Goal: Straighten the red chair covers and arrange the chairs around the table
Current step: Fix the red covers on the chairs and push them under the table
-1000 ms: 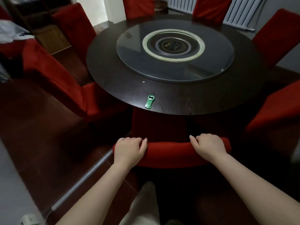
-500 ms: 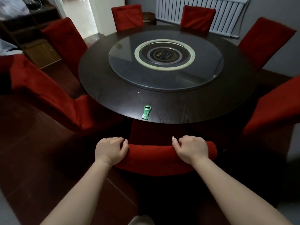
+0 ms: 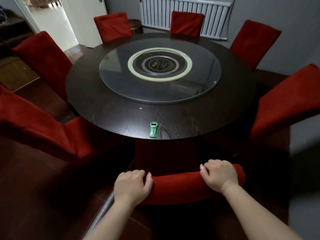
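1. Head view: the left hand (image 3: pixel 132 186) and the right hand (image 3: pixel 219 175) each grip the top of the nearest chair's red cover (image 3: pixel 180 187). Their fingers curl over the padded back edge, one hand near each end.
2. This chair faces the round dark table (image 3: pixel 190 122). Its seat seems to reach under the rim, though it is dark there.
3. Six other red-covered chairs ring the table. The near-left chair (image 3: pixel 34 129) is angled away from the rim.
4. A green bottle opener (image 3: pixel 153 129) lies by the table's near edge, in front of the glass turntable (image 3: pixel 121 87).

left hand (image 3: pixel 132 187) + right hand (image 3: pixel 219 175) grip chair back (image 3: pixel 176 187) | table (image 3: pixel 121 116): green opener (image 3: pixel 153 129)
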Demonstrator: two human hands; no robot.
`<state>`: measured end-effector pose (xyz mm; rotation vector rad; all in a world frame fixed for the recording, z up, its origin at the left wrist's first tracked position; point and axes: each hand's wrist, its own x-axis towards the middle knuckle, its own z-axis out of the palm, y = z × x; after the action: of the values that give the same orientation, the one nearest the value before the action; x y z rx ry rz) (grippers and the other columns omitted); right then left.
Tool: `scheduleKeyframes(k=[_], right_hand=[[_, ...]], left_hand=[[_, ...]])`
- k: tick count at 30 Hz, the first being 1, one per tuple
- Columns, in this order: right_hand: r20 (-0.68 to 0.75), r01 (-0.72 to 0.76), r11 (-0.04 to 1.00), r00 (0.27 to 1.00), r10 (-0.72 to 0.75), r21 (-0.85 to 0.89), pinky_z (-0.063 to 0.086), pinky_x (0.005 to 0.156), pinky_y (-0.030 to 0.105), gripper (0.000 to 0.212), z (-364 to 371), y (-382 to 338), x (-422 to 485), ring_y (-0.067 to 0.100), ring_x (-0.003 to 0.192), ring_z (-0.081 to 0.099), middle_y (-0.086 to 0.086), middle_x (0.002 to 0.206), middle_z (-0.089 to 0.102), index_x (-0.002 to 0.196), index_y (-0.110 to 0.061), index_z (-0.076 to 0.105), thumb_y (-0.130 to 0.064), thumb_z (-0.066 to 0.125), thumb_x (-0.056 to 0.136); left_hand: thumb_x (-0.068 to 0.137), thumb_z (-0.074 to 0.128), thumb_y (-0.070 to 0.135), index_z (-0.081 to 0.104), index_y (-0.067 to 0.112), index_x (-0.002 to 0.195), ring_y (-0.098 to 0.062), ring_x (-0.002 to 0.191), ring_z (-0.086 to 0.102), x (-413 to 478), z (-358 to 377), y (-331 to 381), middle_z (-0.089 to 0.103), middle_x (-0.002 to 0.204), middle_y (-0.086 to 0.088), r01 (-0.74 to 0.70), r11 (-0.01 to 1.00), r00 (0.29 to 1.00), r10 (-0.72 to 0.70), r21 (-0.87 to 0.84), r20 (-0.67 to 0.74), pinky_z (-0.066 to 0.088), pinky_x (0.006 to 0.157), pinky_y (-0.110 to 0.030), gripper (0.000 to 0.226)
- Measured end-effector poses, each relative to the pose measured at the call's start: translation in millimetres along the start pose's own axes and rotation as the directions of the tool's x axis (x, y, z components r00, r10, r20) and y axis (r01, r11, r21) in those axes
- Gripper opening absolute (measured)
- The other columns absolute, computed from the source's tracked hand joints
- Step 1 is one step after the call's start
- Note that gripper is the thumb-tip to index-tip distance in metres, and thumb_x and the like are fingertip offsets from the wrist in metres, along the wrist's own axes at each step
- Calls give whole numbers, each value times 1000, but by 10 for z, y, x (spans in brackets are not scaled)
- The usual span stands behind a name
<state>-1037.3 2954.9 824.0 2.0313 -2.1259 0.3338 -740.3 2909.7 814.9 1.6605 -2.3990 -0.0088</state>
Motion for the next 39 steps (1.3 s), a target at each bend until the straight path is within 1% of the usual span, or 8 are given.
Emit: scheduleKeyframes(k=[5,8,13,20,24,28,32,39], right_hand=[[-3,-27,1000,1000,27,-9,44,49,37,51,-4,76,-115,30,48,57,5,51,56,50,-12,62,-38,35,83],[-1,-33,999,999,33,13,43,53,37,53,-12,69,-114,31,51,58,7,53,58,52,-10,63,-39,33,84],[-10,-15,1000,1000,15,24,39,50,35,51,2,95,-160,31,47,55,7,52,55,50,-9,61,-37,35,84],[-21,27,999,999,-26,24,39,48,35,48,35,185,-143,29,45,53,4,49,52,48,-11,59,-35,37,84],[-52,17,999,999,-16,33,38,49,35,49,13,-21,39,31,46,55,7,50,54,49,-10,60,-36,38,85],[61,-12,1000,998,12,3,38,58,34,56,-36,-333,177,32,58,61,7,61,64,60,-12,70,-42,31,87],[174,-16,999,984,24,-49,41,67,37,50,-46,-424,145,24,72,62,1,74,67,73,-17,72,-44,35,96],[205,-45,999,977,50,-28,40,71,37,48,-50,-637,205,26,76,63,2,75,67,74,-16,71,-44,40,97]], left_hand=[[86,41,47,53,17,51,-27,46,57,-86,-55,134,56,50,-2,-20,1000,1000,20,1,23,43,50,-33,48],[86,39,47,54,16,51,-30,48,59,-72,-98,148,58,51,-3,-10,1000,999,9,11,52,41,51,-34,49],[88,33,49,54,15,54,-31,53,61,-129,-109,192,61,56,-5,18,1000,998,-18,2,56,42,55,-35,52],[89,32,51,40,21,55,-28,50,58,-324,-76,275,57,53,-1,39,999,997,-38,-18,71,36,54,-33,46],[87,25,54,54,17,59,-32,59,64,-169,-115,61,65,62,-4,66,997,994,-69,36,83,39,56,-35,55],[86,23,54,55,17,60,-30,60,64,-40,-142,-288,65,63,-4,61,998,997,-62,29,51,42,54,-34,56],[87,28,51,57,17,58,-30,56,63,-4,-119,-449,62,59,-2,23,999,999,-25,42,40,41,50,-33,53],[83,13,58,64,18,71,-29,69,66,136,-127,-701,67,72,-3,-4,996,999,0,94,42,39,59,-33,66]])
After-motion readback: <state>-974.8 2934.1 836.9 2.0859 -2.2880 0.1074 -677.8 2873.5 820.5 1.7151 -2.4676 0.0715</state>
